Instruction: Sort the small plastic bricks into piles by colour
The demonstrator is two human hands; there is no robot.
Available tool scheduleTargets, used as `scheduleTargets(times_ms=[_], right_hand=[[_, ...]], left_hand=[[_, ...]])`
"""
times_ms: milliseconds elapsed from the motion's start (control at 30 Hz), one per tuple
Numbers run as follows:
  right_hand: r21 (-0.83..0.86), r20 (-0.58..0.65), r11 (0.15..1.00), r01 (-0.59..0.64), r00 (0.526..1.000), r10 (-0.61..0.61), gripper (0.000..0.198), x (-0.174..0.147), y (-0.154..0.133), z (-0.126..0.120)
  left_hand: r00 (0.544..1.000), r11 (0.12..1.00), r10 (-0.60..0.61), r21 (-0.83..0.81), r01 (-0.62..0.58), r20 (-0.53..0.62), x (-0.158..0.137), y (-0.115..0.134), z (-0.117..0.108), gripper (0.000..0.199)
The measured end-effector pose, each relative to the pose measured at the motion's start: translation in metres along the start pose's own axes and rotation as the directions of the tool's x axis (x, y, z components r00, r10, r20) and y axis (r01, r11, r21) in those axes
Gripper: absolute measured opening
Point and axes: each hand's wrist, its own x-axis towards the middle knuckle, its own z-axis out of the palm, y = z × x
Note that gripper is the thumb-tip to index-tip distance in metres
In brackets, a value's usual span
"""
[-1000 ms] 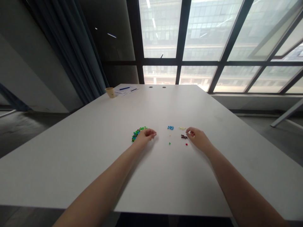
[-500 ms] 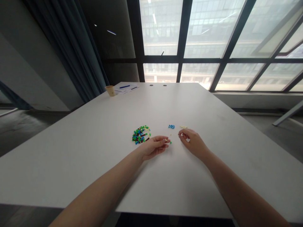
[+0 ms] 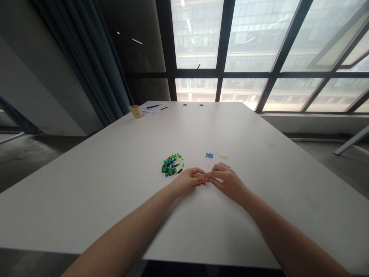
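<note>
My left hand [image 3: 192, 178] is closed in a pinch just above the white table [image 3: 184, 130], at the near right of a mixed pile of small building bricks [image 3: 170, 166] in green, blue, brown and pale yellow. The fingertips of my right hand [image 3: 225, 177] meet those of my left hand, also pinched. A tiny pale building brick is held between them, mostly covered by the fingers. Beyond the hands lie a small group of blue bricks [image 3: 209, 155] and some pale yellow bricks [image 3: 224, 156]. One yellow brick [image 3: 208, 165] lies alone nearer the hands.
At the far left edge stands a paper cup [image 3: 135, 111], beside papers [image 3: 151, 111] with a blue pen [image 3: 152, 106] on them. Two dark round discs [image 3: 201, 105] are set at the table's far end. A dark-framed window rises behind it.
My right hand has moved left and toward me, from beside the pale yellow bricks to my left fingertips. My left fingers have drawn closer together.
</note>
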Motion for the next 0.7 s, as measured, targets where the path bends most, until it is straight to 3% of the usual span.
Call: scheduleTargets(times_ms=[200,300,367,433,500,600,700], right_hand=[[-0.011,0.049,1.0,-0.015,0.999,0.016,0.015,0.003,0.003,0.001],[-0.063,0.002,0.993,-0.096,0.995,0.096,0.014,0.003,0.021,-0.006],[-0.125,-0.09,0.966,-0.228,0.972,0.218,0.014,-0.001,0.043,-0.015],[-0.204,-0.196,0.887,-0.415,0.905,0.378,0.015,-0.007,0.07,-0.022],[-0.26,-0.247,0.787,-0.56,0.826,0.506,0.019,-0.013,0.092,-0.025],[-0.31,-0.254,0.683,-0.662,0.75,0.611,0.021,-0.017,0.109,-0.02],[-0.328,-0.238,0.648,-0.687,0.724,0.647,0.022,-0.015,0.108,-0.013]], left_hand=[[0.997,0.99,0.074,0.12,-0.073,-0.005,0.004,-0.003,0.001,0.031],[0.985,0.938,0.15,0.328,-0.114,-0.087,0.004,0.0,-0.004,0.026],[0.946,0.788,0.276,0.603,-0.122,-0.169,0.004,0.004,-0.012,0.019],[0.894,0.556,0.398,0.83,-0.056,-0.207,0.003,0.008,-0.022,0.016],[0.86,0.37,0.454,0.928,0.053,-0.23,0.002,0.01,-0.032,0.017],[0.837,0.233,0.47,0.954,0.188,-0.28,0.002,0.009,-0.041,0.017],[0.838,0.193,0.45,0.95,0.246,-0.308,0.002,0.008,-0.042,0.017]])
